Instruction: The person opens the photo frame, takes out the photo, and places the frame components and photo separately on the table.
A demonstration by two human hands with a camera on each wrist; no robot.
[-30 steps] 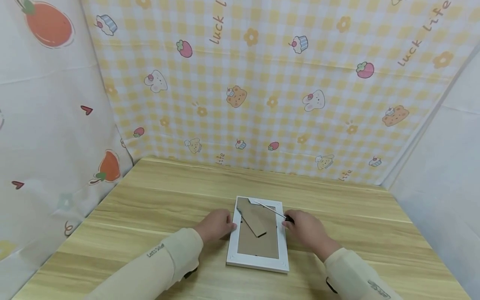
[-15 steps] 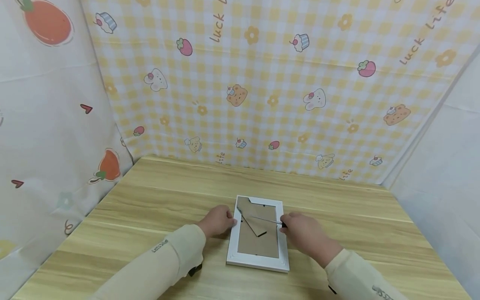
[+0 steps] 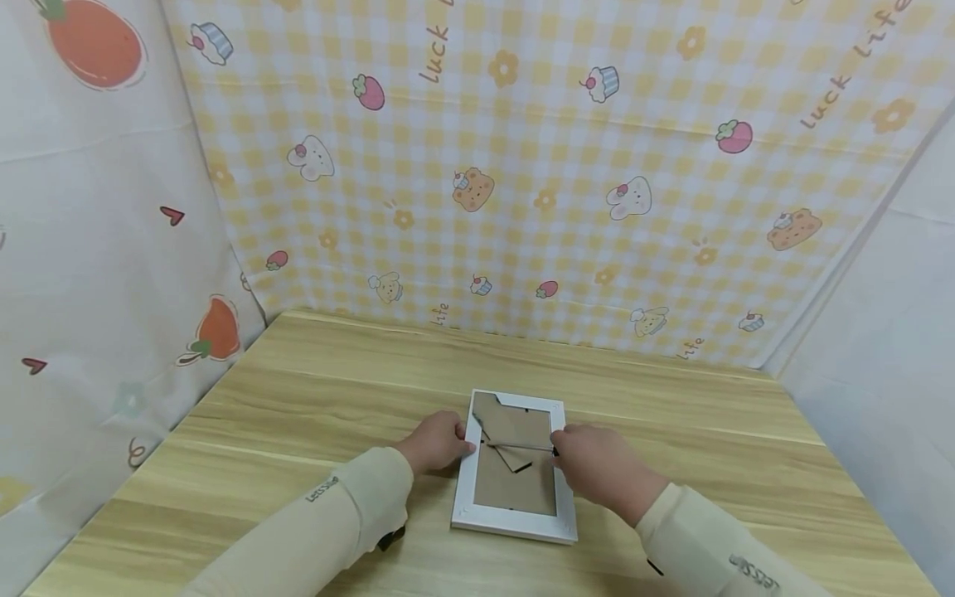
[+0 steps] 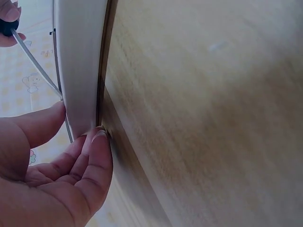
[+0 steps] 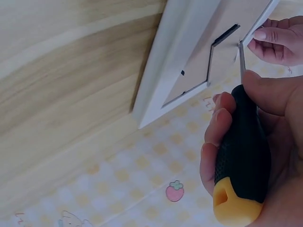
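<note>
A white picture frame (image 3: 515,521) lies back side up on the table, showing its brown backing board (image 3: 515,495) and a slanted stand leg. Small dark tabs dot the inner edge of the frame. My left hand (image 3: 436,441) pinches the frame's left border, thumb on top and fingertips against the side. In my right hand (image 3: 603,466) is a screwdriver (image 5: 244,146) with a black and yellow handle. Its metal shaft crosses above the backing, and the tip meets the left inner edge near a tab, close to my left thumb (image 4: 45,120).
A wood-grain table (image 3: 336,365) surrounds the frame. Behind it hangs a yellow checked cloth (image 3: 515,240) with cartoon prints. White cloth (image 3: 112,265) borders the left side, and a pale panel (image 3: 880,348) stands on the right.
My right hand has brought the screwdriver from the frame's top edge down and left, so its tip now reaches the left inner edge. The left hand stays at the left border.
</note>
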